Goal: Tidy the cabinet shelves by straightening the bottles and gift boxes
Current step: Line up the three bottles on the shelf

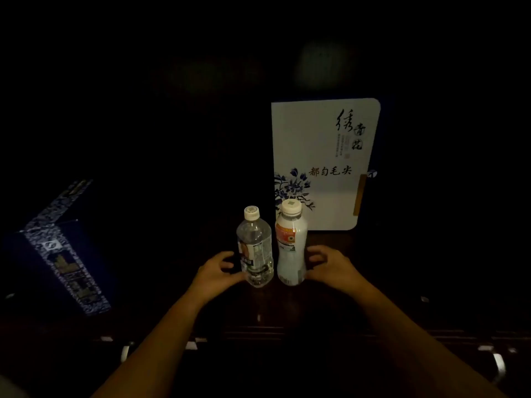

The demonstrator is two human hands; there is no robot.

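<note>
Bottles: clear bottle (254, 248) and white bottle (290, 248) upright, side by side, near centre | left hand (214, 272), right hand (330, 267): loosely curled beside them, grasp uncertain | white box (321, 156) upright behind | blue box (61, 254) far left tilted, seemingly outstanding

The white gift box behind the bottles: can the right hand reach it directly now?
Probably yes. The right hand is beside the white bottle, and the white gift box stands behind, its right part unblocked.
</note>
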